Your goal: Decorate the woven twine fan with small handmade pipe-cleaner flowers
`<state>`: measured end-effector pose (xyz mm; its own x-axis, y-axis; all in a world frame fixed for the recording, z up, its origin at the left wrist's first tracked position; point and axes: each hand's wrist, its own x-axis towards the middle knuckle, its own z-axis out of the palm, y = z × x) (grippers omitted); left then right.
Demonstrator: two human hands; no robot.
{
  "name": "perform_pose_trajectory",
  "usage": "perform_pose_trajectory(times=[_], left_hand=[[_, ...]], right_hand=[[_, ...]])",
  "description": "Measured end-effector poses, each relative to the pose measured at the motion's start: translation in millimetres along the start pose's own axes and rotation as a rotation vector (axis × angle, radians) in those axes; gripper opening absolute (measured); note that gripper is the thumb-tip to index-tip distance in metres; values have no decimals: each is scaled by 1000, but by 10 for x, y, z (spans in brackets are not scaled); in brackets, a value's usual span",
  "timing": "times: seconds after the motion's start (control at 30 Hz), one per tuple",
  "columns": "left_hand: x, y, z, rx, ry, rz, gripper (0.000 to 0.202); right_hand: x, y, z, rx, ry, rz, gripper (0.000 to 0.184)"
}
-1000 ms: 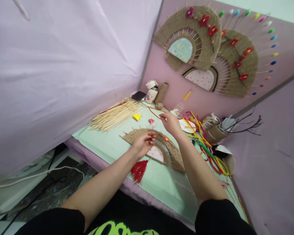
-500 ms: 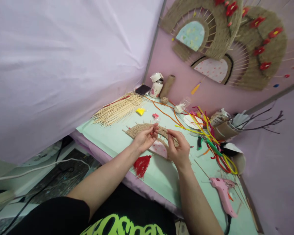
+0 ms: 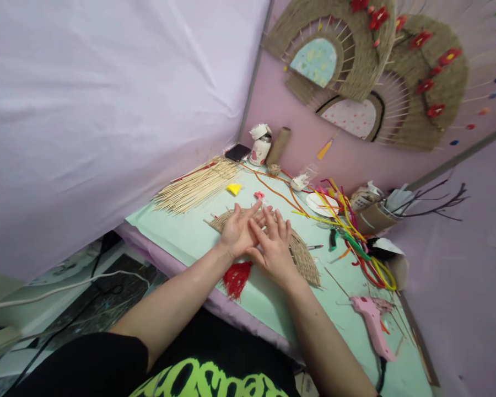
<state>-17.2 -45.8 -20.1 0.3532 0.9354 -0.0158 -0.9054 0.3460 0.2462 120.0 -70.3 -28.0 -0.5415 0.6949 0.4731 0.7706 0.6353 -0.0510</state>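
Note:
My left hand point(image 3: 238, 230) is turned palm up with its fingers stretched out. Over it, my right hand point(image 3: 275, 251) lies with fingers straight and spread, its fingertips meeting the left palm and fingers. Whether anything small sits between them is hidden. Beneath both hands is a fan-shaped piece wound with twine point(image 3: 306, 259), with thin sticks poking out along its edge; its middle is covered by the hands. A red tassel point(image 3: 236, 279) lies below my left wrist, near the table's front edge.
Bamboo sticks point(image 3: 196, 184) lie at the back left, near a yellow packet point(image 3: 233, 189) and a pink lump point(image 3: 259, 196). Pipe cleaners point(image 3: 347, 220) and green-handled pliers point(image 3: 357, 245) are on the right. A pink glue gun point(image 3: 374, 325) rests at front right. Twine fans point(image 3: 430, 82) hang behind.
My right hand has moved left and opened from a pinch, its fingers now over my left palm. The left fingers have straightened. The view has shifted slightly.

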Motion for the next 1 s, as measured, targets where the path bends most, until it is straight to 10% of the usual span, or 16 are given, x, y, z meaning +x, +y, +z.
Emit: perform_pose_trajectory(times=[1.0], left_hand=[[25, 44, -35, -76, 39, 11, 78]], right_hand=[[24, -42, -17, 83, -64, -69, 55]])
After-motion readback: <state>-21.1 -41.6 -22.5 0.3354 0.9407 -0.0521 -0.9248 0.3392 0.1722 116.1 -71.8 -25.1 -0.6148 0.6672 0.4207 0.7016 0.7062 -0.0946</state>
